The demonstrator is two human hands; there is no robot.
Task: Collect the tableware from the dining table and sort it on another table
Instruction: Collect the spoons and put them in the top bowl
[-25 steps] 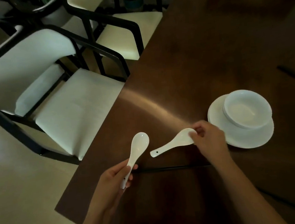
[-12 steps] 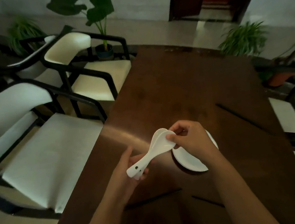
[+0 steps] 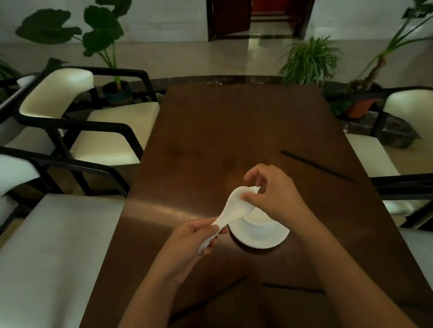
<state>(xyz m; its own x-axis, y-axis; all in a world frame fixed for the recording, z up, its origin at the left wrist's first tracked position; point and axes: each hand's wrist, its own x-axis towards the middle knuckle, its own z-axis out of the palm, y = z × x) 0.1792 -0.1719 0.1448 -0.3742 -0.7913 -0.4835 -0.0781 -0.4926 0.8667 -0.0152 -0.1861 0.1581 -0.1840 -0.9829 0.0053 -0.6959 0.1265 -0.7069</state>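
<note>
Dark dining table (image 3: 233, 125) below me; my left hand (image 3: 188, 242) grips the nested spoons (image 3: 233, 209) by their handles; my right hand (image 3: 273, 193) pinches the bowls, apparently aligning them for one carry.

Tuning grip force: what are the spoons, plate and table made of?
Spoons: glossy white, thick-walled, likely glazed ceramic; melamine not ruled out. Plate: same smooth white look, probably ceramic. Table: dark brown with a bright sheen, seemingly polished wood or veneer.
</note>
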